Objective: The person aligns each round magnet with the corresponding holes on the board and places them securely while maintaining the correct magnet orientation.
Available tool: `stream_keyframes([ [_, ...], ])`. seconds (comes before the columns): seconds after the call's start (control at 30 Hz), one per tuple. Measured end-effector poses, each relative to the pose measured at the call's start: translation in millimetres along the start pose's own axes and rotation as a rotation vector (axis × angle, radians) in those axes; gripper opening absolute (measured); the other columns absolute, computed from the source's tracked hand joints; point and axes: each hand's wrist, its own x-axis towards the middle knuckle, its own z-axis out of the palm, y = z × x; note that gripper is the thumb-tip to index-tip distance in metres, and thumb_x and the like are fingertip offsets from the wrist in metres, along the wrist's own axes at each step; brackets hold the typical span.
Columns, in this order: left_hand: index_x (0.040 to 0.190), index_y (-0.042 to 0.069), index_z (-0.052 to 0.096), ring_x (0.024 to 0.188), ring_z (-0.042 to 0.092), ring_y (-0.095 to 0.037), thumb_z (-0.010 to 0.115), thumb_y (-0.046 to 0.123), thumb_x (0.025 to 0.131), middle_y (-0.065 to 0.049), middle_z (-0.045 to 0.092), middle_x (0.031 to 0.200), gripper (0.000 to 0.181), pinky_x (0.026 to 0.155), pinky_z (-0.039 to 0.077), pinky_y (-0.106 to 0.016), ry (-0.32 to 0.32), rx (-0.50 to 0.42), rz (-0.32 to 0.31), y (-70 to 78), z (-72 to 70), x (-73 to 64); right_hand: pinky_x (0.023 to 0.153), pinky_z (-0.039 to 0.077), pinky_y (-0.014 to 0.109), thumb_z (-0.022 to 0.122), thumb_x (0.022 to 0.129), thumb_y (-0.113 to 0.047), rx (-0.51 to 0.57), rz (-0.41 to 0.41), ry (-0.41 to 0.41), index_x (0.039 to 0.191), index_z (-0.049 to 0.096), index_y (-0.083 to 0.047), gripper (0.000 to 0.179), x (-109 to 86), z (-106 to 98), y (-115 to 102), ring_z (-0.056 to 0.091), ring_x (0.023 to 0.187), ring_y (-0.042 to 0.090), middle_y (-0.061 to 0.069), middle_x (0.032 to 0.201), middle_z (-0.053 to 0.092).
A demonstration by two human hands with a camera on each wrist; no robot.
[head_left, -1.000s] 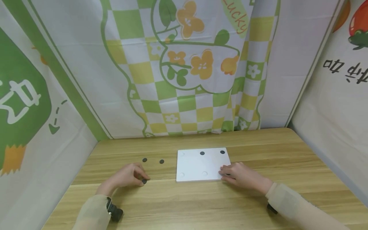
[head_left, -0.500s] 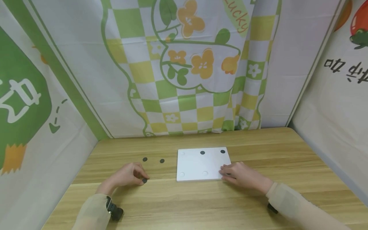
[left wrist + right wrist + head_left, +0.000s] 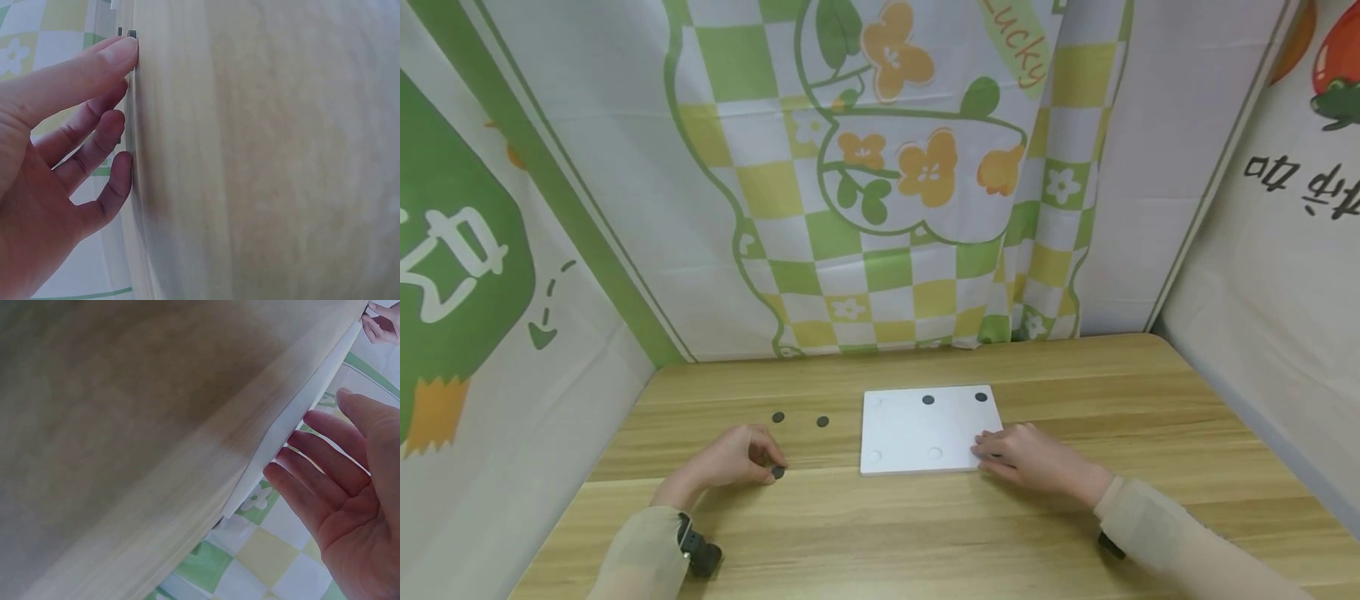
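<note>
In the head view my left hand (image 3: pixel 741 457) rests low on the table, thumb and index finger pinching a small black disc (image 3: pixel 778 472). The left wrist view has that disc (image 3: pixel 132 34) at the thumb tip, with the other fingers loosely bent. My right hand (image 3: pixel 1033 457) lies at the near right corner of a white board (image 3: pixel 902 429), its fingers (image 3: pixel 325 450) nearly straight and their tips on the board's face. This hand covers that corner. Two black discs sit on the board's far row, one in the middle (image 3: pixel 928 400) and one at the right (image 3: pixel 981 397). Round hollows show elsewhere on it.
Two more black discs lie on the wooden table (image 3: pixel 880 533) left of the board, one farther left (image 3: pixel 778 417) and one nearer the board (image 3: pixel 823 422). A patterned curtain (image 3: pixel 887 275) hangs behind the table's far edge, and printed cloth walls stand at both sides.
</note>
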Motion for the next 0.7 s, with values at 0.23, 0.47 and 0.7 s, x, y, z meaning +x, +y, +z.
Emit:
stream_keyframes([
  [0.23,0.086,0.018,0.073,0.076,0.054,-0.013,0.081,0.012,0.071,0.0,0.061,0.089,0.019,0.064,0.047,-0.019,-0.001,-0.026,-0.019,-1.0,0.1,-0.6,0.083,0.058,0.038,0.067,0.088,-0.016,0.005,-0.005,0.009,0.103,0.072,-0.005,0.019,-0.9,1.8,0.8,0.069,0.099,0.024,0.011,0.104,0.072],
  [0.47,0.086,0.018,0.072,0.075,0.052,-0.013,0.081,0.013,0.071,-0.001,0.059,0.087,0.018,0.063,0.046,-0.02,-0.004,-0.031,-0.013,-2.2,-0.5,-0.6,0.081,0.059,0.038,0.068,0.087,-0.015,-0.005,-0.021,0.02,0.103,0.072,-0.005,0.019,-1.3,2.7,1.2,0.069,0.098,0.025,0.012,0.104,0.072],
  [0.7,0.086,0.018,0.071,0.076,0.053,-0.013,0.081,0.014,0.072,-0.002,0.061,0.088,0.018,0.063,0.047,-0.02,-0.005,-0.046,-0.009,-4.5,0.1,-1.6,0.081,0.059,0.038,0.067,0.087,-0.015,-0.011,-0.021,0.015,0.103,0.072,-0.005,0.019,-0.5,2.8,1.3,0.069,0.098,0.025,0.013,0.104,0.072],
])
